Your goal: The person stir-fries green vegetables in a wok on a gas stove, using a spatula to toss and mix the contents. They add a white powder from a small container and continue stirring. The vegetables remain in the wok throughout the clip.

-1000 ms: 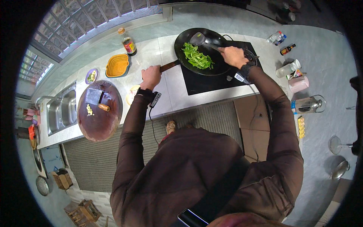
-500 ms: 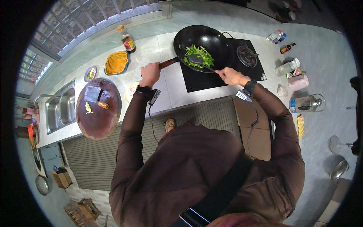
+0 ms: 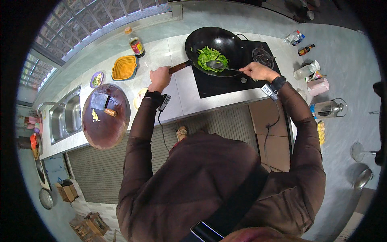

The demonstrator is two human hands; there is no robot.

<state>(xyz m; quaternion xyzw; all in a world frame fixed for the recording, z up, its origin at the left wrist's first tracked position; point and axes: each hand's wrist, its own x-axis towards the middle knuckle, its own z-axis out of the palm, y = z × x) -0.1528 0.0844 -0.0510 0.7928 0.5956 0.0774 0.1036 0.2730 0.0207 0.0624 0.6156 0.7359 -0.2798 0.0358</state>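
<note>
Greens (image 3: 207,54) in the wok (image 3: 223,38), head view: my left grip (image 3: 160,78) is clasped round the wok handle (image 3: 179,67), my right grip (image 3: 260,71) holds the spatula (image 3: 215,64) among them. Stirring, I'd judge; the next move calls for steadying the wok and scooping underneath.

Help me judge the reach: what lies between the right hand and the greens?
In the head view, the utensil's shaft runs from the right hand over the wok to the greens.
</note>
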